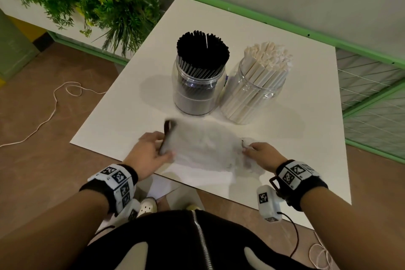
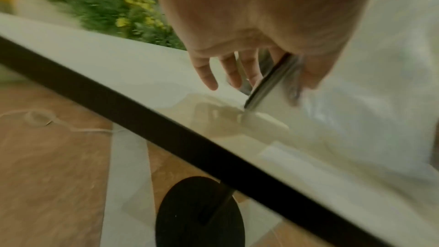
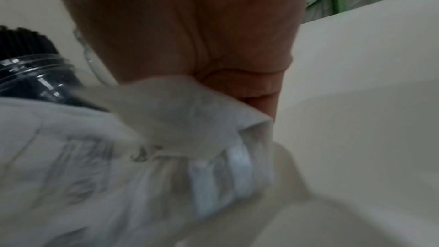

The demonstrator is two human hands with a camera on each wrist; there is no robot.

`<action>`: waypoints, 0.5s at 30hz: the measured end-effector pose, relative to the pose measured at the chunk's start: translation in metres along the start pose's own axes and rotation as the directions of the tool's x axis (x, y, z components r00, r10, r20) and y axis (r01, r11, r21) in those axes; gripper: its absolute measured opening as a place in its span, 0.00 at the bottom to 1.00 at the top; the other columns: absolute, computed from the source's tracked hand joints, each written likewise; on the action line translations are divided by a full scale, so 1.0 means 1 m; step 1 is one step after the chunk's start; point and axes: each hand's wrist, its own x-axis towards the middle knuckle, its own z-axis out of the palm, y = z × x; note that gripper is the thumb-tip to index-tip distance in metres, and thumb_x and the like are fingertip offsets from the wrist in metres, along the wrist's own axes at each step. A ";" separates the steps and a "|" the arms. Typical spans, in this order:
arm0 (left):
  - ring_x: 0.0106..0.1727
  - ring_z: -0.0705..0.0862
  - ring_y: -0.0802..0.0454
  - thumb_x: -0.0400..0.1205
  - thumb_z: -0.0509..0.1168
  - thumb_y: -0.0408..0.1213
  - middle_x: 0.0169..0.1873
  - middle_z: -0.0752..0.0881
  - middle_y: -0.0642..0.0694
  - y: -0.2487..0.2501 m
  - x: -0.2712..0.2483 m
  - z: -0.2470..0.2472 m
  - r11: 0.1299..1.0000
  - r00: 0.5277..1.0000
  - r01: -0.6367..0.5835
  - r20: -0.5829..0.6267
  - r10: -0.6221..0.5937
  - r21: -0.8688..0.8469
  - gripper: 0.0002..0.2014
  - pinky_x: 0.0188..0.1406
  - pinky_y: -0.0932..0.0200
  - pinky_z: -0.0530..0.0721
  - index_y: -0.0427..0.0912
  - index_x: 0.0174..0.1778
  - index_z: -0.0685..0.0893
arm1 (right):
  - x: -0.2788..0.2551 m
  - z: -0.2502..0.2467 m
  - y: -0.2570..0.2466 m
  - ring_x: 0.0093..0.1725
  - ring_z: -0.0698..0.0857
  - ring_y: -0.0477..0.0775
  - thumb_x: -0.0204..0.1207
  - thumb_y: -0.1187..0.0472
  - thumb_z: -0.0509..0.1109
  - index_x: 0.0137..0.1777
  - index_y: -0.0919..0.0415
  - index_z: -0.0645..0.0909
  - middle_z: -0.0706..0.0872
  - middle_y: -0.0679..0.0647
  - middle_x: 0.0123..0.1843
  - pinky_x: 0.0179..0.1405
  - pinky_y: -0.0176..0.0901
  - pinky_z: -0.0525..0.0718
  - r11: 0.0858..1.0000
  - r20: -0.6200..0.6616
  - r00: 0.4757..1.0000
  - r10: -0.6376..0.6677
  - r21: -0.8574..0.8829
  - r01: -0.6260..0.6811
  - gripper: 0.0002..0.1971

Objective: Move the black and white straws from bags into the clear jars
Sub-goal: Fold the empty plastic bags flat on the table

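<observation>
At table centre, two clear jars side by side: left jar (image 1: 198, 85) packed with black straws (image 1: 202, 50), right jar (image 1: 255, 92) packed with white straws (image 1: 267, 61) — both bundles upright, tips fanned above the rims. Nearer the front edge of the white table (image 1: 295, 116), an emptied-looking translucent bag (image 1: 206, 149), blurred, stretched between both hands. Left hand (image 1: 146, 153) at the bag's dark-edged end (image 1: 167, 136), thumb and fingers pinching that strip, as confirmed from the left wrist view (image 2: 270, 82); outer fingers loosely spread. Right hand (image 1: 262, 153) at the opposite end, fingers curled round bunched plastic (image 3: 190, 119). No loose straws visible on the table; contents of the bag not resolvable through the blur, though no straw shapes stand out. Judged stage — transfer essentially complete, with both jars full; remaining work apparently only folding or clearing away the spent bag. A second bag not discernible. Background: green plant (image 1: 87, 0) at upper left, pale cord (image 1: 50, 114) on the brown floor.
</observation>
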 end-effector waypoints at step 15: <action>0.43 0.76 0.41 0.86 0.49 0.57 0.32 0.77 0.41 0.009 0.019 -0.016 0.840 0.850 0.523 0.013 -0.527 -0.145 0.29 0.46 0.55 0.69 0.40 0.28 0.74 | -0.036 0.052 -0.054 0.69 0.72 0.59 0.74 0.37 0.67 0.76 0.55 0.66 0.71 0.56 0.73 0.65 0.53 0.76 0.658 -0.032 0.795 -0.605 -0.583 0.477 0.35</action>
